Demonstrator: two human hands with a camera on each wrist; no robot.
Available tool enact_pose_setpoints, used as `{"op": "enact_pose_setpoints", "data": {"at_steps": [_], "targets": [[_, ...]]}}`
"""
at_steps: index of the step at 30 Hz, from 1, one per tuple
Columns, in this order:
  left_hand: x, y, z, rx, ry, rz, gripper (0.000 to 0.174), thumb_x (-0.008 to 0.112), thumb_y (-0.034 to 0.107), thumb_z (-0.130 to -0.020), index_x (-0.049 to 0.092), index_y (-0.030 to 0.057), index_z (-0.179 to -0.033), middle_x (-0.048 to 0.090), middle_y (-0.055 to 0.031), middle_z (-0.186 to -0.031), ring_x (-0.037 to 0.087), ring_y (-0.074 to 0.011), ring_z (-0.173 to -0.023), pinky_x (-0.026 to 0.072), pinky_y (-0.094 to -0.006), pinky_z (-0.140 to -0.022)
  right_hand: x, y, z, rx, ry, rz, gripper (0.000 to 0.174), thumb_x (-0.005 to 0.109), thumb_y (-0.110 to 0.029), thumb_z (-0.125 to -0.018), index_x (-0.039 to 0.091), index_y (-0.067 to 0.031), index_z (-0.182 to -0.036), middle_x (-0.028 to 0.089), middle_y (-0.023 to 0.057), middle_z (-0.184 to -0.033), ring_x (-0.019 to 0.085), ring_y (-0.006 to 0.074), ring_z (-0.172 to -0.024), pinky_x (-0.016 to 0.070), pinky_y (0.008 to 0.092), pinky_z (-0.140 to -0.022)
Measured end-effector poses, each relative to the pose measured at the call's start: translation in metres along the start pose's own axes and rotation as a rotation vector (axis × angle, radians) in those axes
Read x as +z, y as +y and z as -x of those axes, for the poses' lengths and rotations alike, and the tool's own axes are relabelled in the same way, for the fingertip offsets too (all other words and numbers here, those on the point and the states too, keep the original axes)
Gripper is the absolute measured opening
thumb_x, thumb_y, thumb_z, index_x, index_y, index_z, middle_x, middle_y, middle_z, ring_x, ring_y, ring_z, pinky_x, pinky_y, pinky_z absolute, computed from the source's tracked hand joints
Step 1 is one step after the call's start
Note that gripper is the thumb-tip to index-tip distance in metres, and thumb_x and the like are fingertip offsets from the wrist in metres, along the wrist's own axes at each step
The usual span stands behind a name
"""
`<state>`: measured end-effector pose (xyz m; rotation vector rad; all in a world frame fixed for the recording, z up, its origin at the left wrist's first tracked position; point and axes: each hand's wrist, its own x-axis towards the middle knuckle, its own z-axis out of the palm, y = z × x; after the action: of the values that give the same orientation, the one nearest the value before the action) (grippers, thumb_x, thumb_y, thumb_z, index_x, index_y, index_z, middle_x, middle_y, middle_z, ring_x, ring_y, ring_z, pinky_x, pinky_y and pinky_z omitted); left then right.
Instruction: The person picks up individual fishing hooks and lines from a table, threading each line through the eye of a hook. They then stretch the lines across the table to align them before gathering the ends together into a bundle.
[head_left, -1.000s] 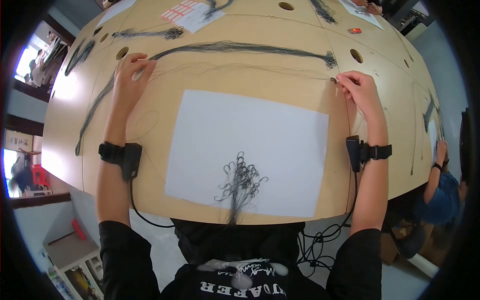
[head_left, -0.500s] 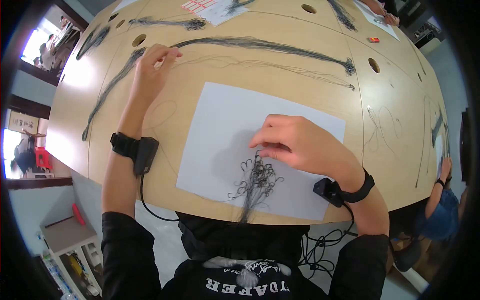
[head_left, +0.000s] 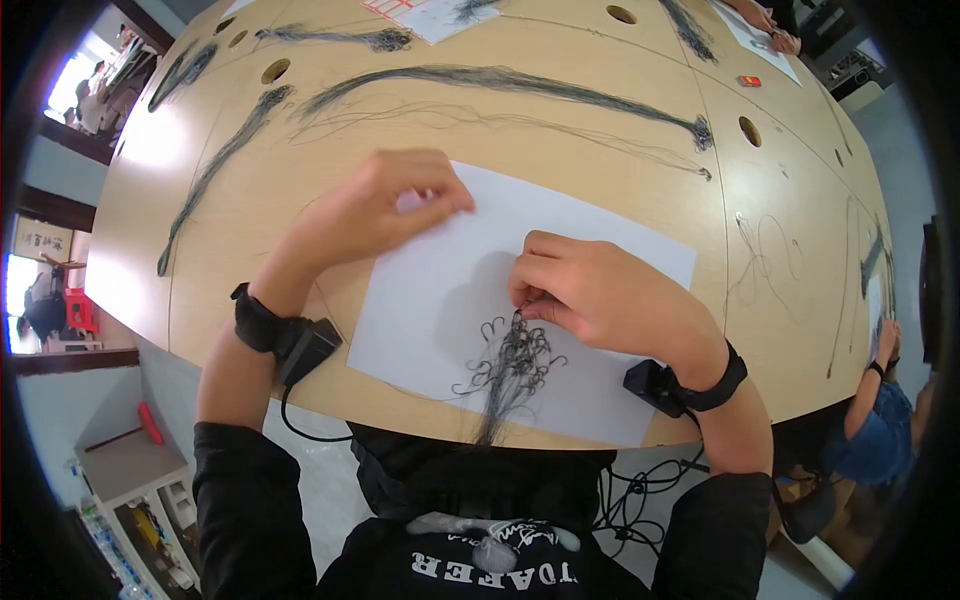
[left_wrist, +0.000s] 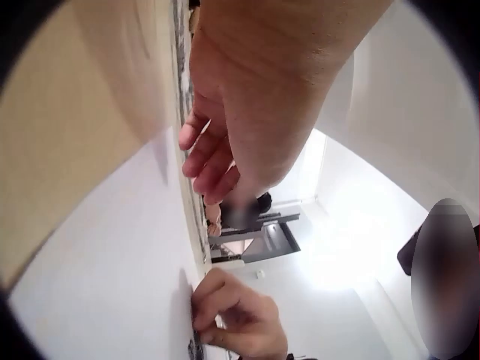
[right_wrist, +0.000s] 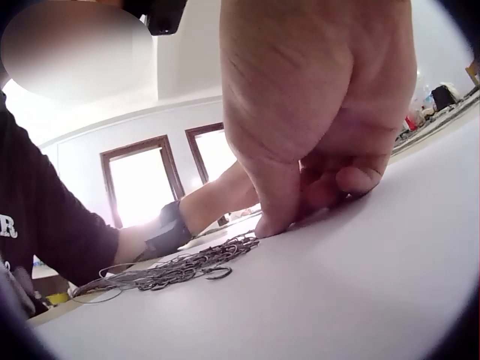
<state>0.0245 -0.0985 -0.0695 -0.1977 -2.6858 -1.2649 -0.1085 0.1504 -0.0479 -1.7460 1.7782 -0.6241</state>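
Note:
A bunch of dark fish hooks (head_left: 520,355) on thin lines lies on a white sheet of paper (head_left: 430,300), its lines running toward the table's near edge. Thumb and fingers of my right hand (head_left: 590,285) pinch the topmost hook of the bunch. In the right wrist view the thumb tip is right at the end of the hooks (right_wrist: 195,266). My left hand (head_left: 400,200), slightly blurred, hovers over the paper's upper left corner, fingers loosely bent with nothing between them. In the left wrist view its fingers (left_wrist: 206,169) hang relaxed.
Behind the paper lie a few thin hooked lines (head_left: 500,122) and a long dark bundle (head_left: 540,85). Another bundle (head_left: 215,180) lies at left, loose looped line (head_left: 765,250) at right. The table (head_left: 620,120) has round holes. Another person's hand (head_left: 888,340) is at the far right.
My right hand has come from the thin lines' hooked end to the bunch and pinched the top hook. My left hand has left the long bundle's left end and moved toward the paper.

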Motion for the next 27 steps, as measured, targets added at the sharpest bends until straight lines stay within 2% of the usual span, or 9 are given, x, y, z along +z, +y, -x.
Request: {"op": "enact_pose_setpoints", "data": {"at_steps": [3, 8, 11, 14, 17, 19, 22, 25, 27], "targets": [[0.012, 0.016, -0.001, 0.023, -0.113, 0.073, 0.010, 0.069, 0.009, -0.095, 0.072, 0.0001, -0.096, 0.070, -0.0094, -0.089, 0.064, -0.0220, -0.083, 0.0510, -0.0331, -0.078, 0.000, -0.003, 0.001, 0.035, -0.006, 0.010, 0.013, 0.073, -0.006, -0.086, 0.062, -0.0056, -0.093, 0.060, 0.0096, -0.095, 0.064, 0.0315, -0.088, 0.0515, 0.0396, -0.076], [0.014, 0.017, -0.001, 0.006, -0.156, 0.088, 0.013, 0.073, 0.015, -0.094, 0.074, 0.0034, -0.100, 0.071, -0.0085, -0.091, 0.066, -0.0233, -0.085, 0.0509, -0.0338, -0.078, 0.001, 0.001, 0.002, 0.030, 0.023, 0.006, 0.012, 0.074, -0.005, -0.085, 0.062, -0.0041, -0.090, 0.064, 0.0096, -0.093, 0.066, 0.0306, -0.086, 0.0518, 0.0380, -0.073], [0.016, 0.018, 0.000, 0.015, -0.161, 0.063, 0.015, 0.074, 0.017, -0.093, 0.074, 0.0043, -0.102, 0.071, -0.0079, -0.093, 0.066, -0.0233, -0.086, 0.0510, -0.0342, -0.078, -0.007, 0.007, 0.003, 0.054, 0.077, -0.190, 0.011, 0.075, -0.004, -0.084, 0.065, -0.0029, -0.089, 0.068, 0.0095, -0.086, 0.067, 0.0255, -0.078, 0.0512, 0.0337, -0.069], [0.017, 0.027, 0.000, -0.044, -0.166, 0.006, 0.018, 0.075, 0.018, -0.092, 0.074, 0.0049, -0.104, 0.071, -0.0071, -0.095, 0.065, -0.0224, -0.086, 0.0506, -0.0339, -0.078, -0.020, 0.004, 0.006, 0.131, 0.164, -0.220, 0.011, 0.075, -0.005, -0.085, 0.066, 0.0009, -0.088, 0.070, 0.0126, -0.080, 0.065, 0.0277, -0.070, 0.0511, 0.0345, -0.066], [0.022, 0.036, 0.000, -0.091, -0.125, -0.002, 0.021, 0.077, 0.019, -0.091, 0.073, 0.0054, -0.106, 0.071, -0.0053, -0.096, 0.064, -0.0202, -0.086, 0.0498, -0.0328, -0.077, -0.029, -0.001, 0.009, 0.252, 0.260, -0.259, 0.010, 0.078, -0.002, -0.086, 0.072, -0.0017, -0.093, 0.069, 0.0040, -0.078, 0.062, 0.0101, -0.067, 0.0483, 0.0246, -0.064], [0.030, 0.043, -0.001, -0.070, -0.044, 0.044, 0.022, 0.078, 0.020, -0.090, 0.073, 0.0059, -0.106, 0.071, -0.0038, -0.097, 0.064, -0.0182, -0.086, 0.0492, -0.0316, -0.077, -0.029, -0.005, 0.009, 0.274, 0.329, -0.337, 0.010, 0.077, -0.002, -0.087, 0.072, -0.0013, -0.095, 0.069, 0.0018, -0.080, 0.061, 0.0083, -0.069, 0.0484, 0.0232, -0.064], [0.038, 0.057, -0.001, -0.108, -0.029, 0.161, 0.024, 0.080, 0.020, -0.089, 0.073, 0.0054, -0.106, 0.071, -0.0014, -0.097, 0.063, -0.0153, -0.086, 0.0487, -0.0305, -0.077, -0.026, -0.006, 0.010, 0.238, 0.415, -0.391, 0.008, 0.076, -0.001, -0.089, 0.072, -0.0001, -0.096, 0.070, 0.0006, -0.083, 0.061, 0.0071, -0.072, 0.0484, 0.0216, -0.066], [0.036, 0.056, 0.001, -0.254, -0.204, 0.471, 0.019, 0.078, 0.013, -0.089, 0.070, 0.0023, -0.103, 0.070, -0.0034, -0.098, 0.062, -0.0155, -0.087, 0.0484, -0.0305, -0.079, -0.025, -0.001, 0.013, 0.189, 0.527, -0.441, 0.008, 0.076, -0.007, -0.091, 0.073, -0.0010, -0.095, 0.068, -0.0014, -0.080, 0.056, 0.0046, -0.068, 0.0452, 0.0210, -0.063], [0.030, 0.061, 0.002, -0.300, -0.145, 0.663, 0.014, 0.072, 0.012, -0.091, 0.066, 0.0009, -0.097, 0.070, -0.0072, -0.097, 0.062, -0.0161, -0.088, 0.0484, -0.0305, -0.080, -0.031, 0.005, 0.019, 0.189, 0.580, -0.455, 0.008, 0.076, -0.009, -0.092, 0.074, -0.0020, -0.095, 0.067, -0.0031, -0.078, 0.053, 0.0028, -0.067, 0.0429, 0.0203, -0.061]]}}
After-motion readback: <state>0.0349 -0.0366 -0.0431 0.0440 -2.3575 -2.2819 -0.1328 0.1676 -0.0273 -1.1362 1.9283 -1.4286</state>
